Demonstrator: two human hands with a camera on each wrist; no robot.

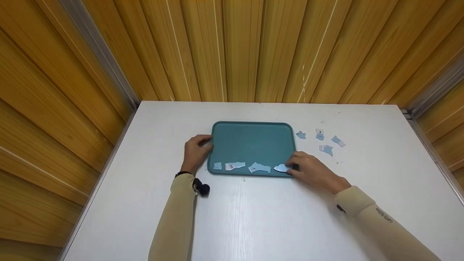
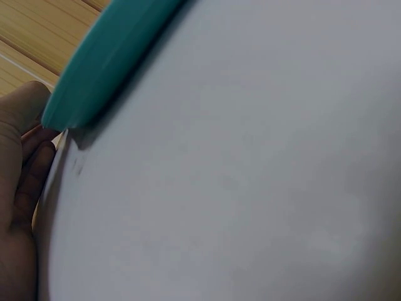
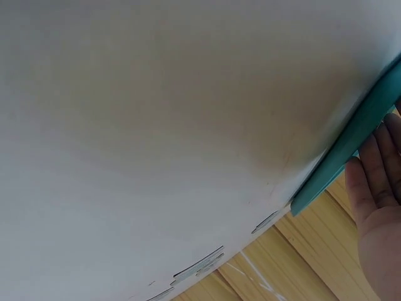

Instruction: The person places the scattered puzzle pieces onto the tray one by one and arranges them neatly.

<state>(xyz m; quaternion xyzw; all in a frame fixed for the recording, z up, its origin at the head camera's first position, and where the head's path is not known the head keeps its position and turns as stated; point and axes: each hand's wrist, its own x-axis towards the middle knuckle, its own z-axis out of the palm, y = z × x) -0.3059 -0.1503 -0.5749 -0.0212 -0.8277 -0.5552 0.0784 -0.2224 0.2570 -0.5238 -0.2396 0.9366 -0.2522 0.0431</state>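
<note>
A teal rectangular tray (image 1: 253, 145) lies on the white table. My left hand (image 1: 196, 150) grips its left edge, thumb and fingers at the rim; the left wrist view shows the thumb (image 2: 25, 103) against the tray's outer side. Over the tray's near right corner, my right hand (image 1: 310, 168) pinches a light-blue torn paper piece (image 1: 281, 168), partly hidden under the fingers. Left of it, along the near side, lie a pointed blue piece (image 1: 260, 167), a long blue-and-white piece (image 1: 235, 165) and a small squarish piece (image 1: 217, 166).
Several more torn pieces lie on the table right of the tray, among them a small one (image 1: 301, 135), an upright one (image 1: 319, 134) and a slanted one (image 1: 338, 141). Wood-patterned panels (image 1: 239, 50) stand behind the table (image 1: 239, 217) and at its sides.
</note>
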